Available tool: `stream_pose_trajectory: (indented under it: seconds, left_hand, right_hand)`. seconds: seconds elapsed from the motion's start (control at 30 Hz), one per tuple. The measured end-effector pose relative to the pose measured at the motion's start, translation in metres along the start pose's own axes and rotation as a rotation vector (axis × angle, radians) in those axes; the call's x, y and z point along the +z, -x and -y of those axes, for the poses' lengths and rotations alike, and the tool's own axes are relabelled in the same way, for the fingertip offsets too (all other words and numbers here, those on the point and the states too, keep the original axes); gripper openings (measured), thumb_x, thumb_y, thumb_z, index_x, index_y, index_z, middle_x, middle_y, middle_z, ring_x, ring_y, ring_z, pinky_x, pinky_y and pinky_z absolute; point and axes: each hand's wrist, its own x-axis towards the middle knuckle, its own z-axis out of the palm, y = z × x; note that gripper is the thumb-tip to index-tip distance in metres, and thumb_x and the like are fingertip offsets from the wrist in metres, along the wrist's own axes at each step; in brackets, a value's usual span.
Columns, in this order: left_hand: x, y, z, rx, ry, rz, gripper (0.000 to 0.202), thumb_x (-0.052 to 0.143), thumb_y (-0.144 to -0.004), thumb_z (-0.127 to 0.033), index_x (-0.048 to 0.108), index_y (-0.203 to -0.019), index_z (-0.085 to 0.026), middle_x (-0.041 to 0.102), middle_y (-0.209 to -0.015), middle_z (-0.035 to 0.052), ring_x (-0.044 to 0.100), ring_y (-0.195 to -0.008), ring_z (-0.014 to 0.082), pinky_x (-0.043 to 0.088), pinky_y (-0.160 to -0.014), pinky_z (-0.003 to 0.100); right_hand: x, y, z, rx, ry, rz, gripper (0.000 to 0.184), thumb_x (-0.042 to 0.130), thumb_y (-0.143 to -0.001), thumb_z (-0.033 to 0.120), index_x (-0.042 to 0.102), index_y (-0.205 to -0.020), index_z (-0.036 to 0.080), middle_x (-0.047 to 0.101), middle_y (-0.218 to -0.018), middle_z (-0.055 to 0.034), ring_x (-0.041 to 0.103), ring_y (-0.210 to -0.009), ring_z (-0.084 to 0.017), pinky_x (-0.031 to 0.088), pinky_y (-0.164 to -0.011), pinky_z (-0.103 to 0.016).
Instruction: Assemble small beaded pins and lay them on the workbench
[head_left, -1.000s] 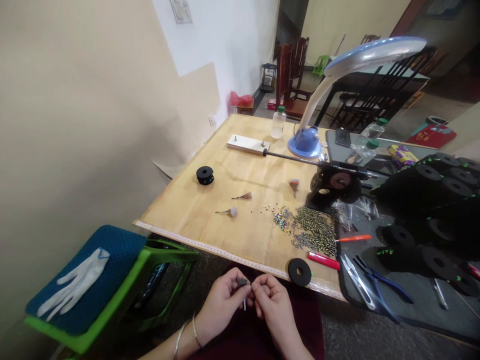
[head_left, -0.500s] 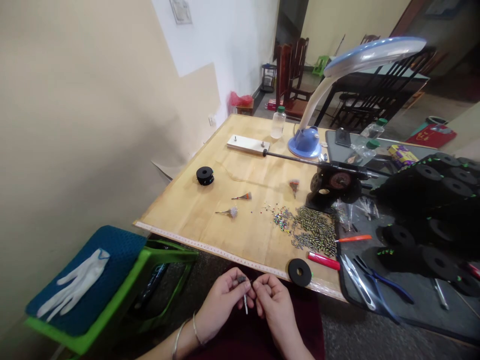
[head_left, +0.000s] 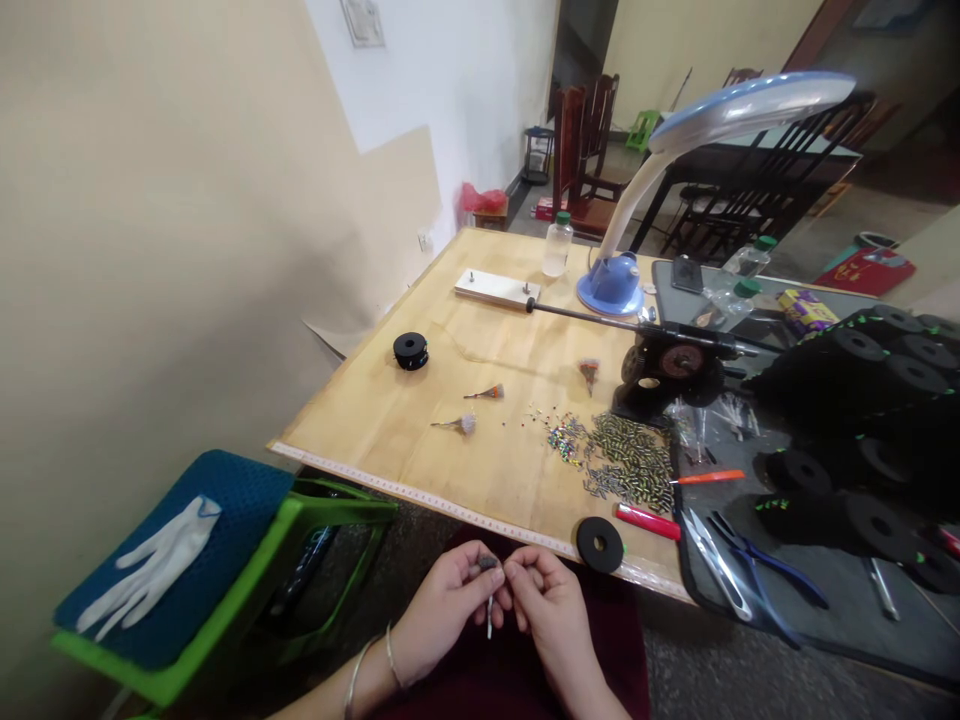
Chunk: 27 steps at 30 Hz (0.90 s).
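My left hand (head_left: 450,595), two bangles on its wrist, is closed on a thin white stick (head_left: 490,622) with a dark grey tuft at its top; fingers hide most of it. Beside it my right hand (head_left: 553,605) pinches with thumb and forefinger, almost touching the left fingertips; what lies in that pinch is too small to make out. Both hands are over my lap, just below the table's front edge. Nearest to my right hand on the table is a black foam disc (head_left: 611,553) with a hole in it.
On the wooden table (head_left: 360,440) are small metallic cylinders (head_left: 630,460), coloured beads (head_left: 568,440), several tufted bundles (head_left: 486,392), a black spool (head_left: 410,350), a winding device (head_left: 667,365) and a lamp (head_left: 611,285). Scissors (head_left: 712,565), pliers (head_left: 780,570) and black foam rolls (head_left: 847,360) occupy the right mat.
Both hands stay in nearly the same place. The white stick in my left hand has shifted slightly, and the right fingertips have moved a little against the left.
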Motion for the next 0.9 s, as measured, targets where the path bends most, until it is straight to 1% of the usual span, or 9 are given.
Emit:
stream_pose_trajectory:
  seconds: [0.23, 0.47, 0.63, 0.77, 0.9]
  left_hand:
    - [0.0011, -0.0007, 0.0033, 0.008, 0.071, 0.001, 0.030, 0.066, -0.078, -0.041, 0.052, -0.070, -0.015, 0.062, -0.059, -0.0010, 0.055, -0.048, 0.0096, 0.036, -0.047, 0.021]
    - [0.0023, -0.0022, 0.0034, -0.002, 0.102, -0.043, 0.031, 0.067, -0.076, -0.042, 0.052, -0.070, -0.015, 0.060, -0.058, -0.0025, 0.053, -0.048, 0.0086, 0.035, -0.046, 0.020]
    - [0.0009, -0.0041, 0.0033, 0.020, 0.037, -0.094, 0.028, 0.067, -0.075, -0.039, 0.052, -0.071, -0.016, 0.060, -0.057, -0.0030, 0.053, -0.046, 0.0084, 0.033, -0.045, 0.020]
    - [-0.0005, -0.0049, 0.0039, 0.051, -0.041, -0.117, 0.024, 0.066, -0.075, -0.035, 0.051, -0.070, -0.016, 0.063, -0.058, -0.0018, 0.054, -0.046, 0.0090, 0.034, -0.045, 0.020]
    - [-0.0008, -0.0054, 0.0056, 0.063, -0.066, -0.119, 0.023, 0.064, -0.076, -0.033, 0.050, -0.070, -0.017, 0.064, -0.060, -0.0012, 0.055, -0.047, 0.0091, 0.035, -0.045, 0.020]
  right_hand:
    - [0.0020, 0.0007, -0.0001, 0.003, -0.036, 0.021, 0.045, 0.068, -0.070, 0.060, 0.052, -0.069, 0.018, 0.052, -0.044, 0.0061, 0.043, -0.035, -0.007, 0.025, -0.038, -0.017]
    - [0.0037, 0.0015, 0.0031, 0.032, -0.043, 0.006, 0.045, 0.070, -0.066, 0.059, 0.050, -0.067, 0.018, 0.050, -0.044, 0.0078, 0.034, -0.033, -0.004, 0.020, -0.036, -0.016]
    - [0.0017, 0.0013, 0.0000, 0.044, -0.022, -0.014, 0.045, 0.071, -0.065, 0.058, 0.050, -0.064, 0.018, 0.052, -0.044, 0.0065, 0.030, -0.032, -0.002, 0.018, -0.036, -0.017]
    - [-0.0006, 0.0005, -0.0031, 0.038, -0.003, -0.024, 0.046, 0.070, -0.066, 0.059, 0.052, -0.063, 0.017, 0.049, -0.040, 0.0075, 0.029, -0.032, -0.003, 0.018, -0.036, -0.017]
    - [-0.0020, 0.0006, -0.0044, 0.018, -0.020, -0.036, 0.048, 0.071, -0.065, 0.061, 0.054, -0.065, 0.016, 0.058, -0.049, 0.0028, 0.033, -0.034, -0.003, 0.021, -0.037, -0.017]
